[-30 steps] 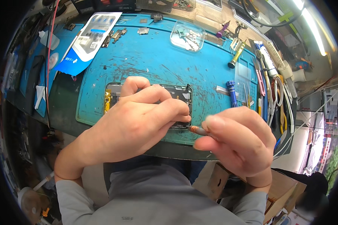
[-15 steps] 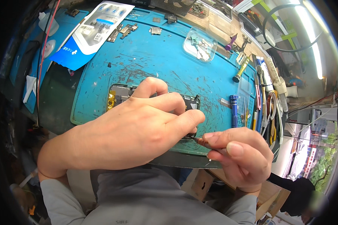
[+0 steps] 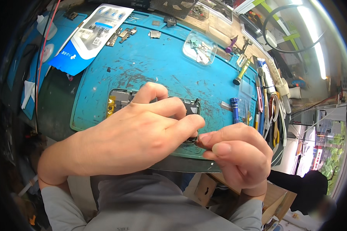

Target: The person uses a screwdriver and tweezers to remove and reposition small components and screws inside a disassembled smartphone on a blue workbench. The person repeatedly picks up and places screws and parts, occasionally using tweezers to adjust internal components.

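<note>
My left hand (image 3: 138, 131), fingers curled, grips an opened phone (image 3: 119, 98) lying on the blue mat (image 3: 142, 69); its back and fingers cover much of the phone's insides, and a yellow flex part shows at the left end. My right hand (image 3: 239, 154) pinches a thin tool (image 3: 200, 143), largely hidden by the fingers, at the phone's lower right corner, close beside the left fingertips. Right of the phone lie a blue screwdriver (image 3: 234, 109) and a small metal strip (image 3: 225, 105).
A blue-white packet (image 3: 83, 46), metal parts (image 3: 125, 34) and a clear box of small pieces (image 3: 198, 48) occupy the mat's back. A yellow screwdriver (image 3: 243, 71) and several long tools (image 3: 273, 96) line the right. A dark shape (image 3: 304, 188), partly blurred, is at lower right.
The right hand has come in toward the phone's corner, its tool now more hidden by fingers. The left hand stays on the phone. The whole view has shifted slightly.
</note>
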Tool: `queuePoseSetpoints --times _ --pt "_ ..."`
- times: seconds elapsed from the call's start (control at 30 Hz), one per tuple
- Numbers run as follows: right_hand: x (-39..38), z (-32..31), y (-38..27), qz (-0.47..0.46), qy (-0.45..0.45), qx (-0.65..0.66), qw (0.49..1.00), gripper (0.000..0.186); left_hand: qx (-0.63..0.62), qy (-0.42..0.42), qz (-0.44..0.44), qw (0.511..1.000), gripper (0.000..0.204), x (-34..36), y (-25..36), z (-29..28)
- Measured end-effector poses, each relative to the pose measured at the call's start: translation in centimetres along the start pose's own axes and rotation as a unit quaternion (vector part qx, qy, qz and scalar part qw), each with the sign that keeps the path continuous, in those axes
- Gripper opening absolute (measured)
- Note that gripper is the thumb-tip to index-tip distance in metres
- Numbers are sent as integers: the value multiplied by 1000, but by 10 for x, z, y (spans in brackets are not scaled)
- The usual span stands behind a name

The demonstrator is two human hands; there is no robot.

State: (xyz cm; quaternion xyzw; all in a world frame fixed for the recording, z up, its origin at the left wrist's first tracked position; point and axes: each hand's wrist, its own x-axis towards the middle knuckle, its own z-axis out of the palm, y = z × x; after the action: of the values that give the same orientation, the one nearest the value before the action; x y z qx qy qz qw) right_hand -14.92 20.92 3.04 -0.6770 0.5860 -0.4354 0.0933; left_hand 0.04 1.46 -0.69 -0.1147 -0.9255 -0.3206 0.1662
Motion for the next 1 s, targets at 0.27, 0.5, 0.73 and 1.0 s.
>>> queuePoseSetpoints --times 0.27,0.5,0.73,1.0 --pt "2 0 4 -46 16 -41 998 48 3 -13 -4 1000 30 1 0 -1" --pt "9 -6 -4 13 -29 -16 999 54 2 -23 -12 1000 27 0 0 -2" --pt "4 -6 1 -11 -12 -60 998 54 25 -28 0 999 29 -1 1 -2" --pt "-5 7 17 -58 96 -68 991 43 91 -7 41 995 46 -2 4 1"
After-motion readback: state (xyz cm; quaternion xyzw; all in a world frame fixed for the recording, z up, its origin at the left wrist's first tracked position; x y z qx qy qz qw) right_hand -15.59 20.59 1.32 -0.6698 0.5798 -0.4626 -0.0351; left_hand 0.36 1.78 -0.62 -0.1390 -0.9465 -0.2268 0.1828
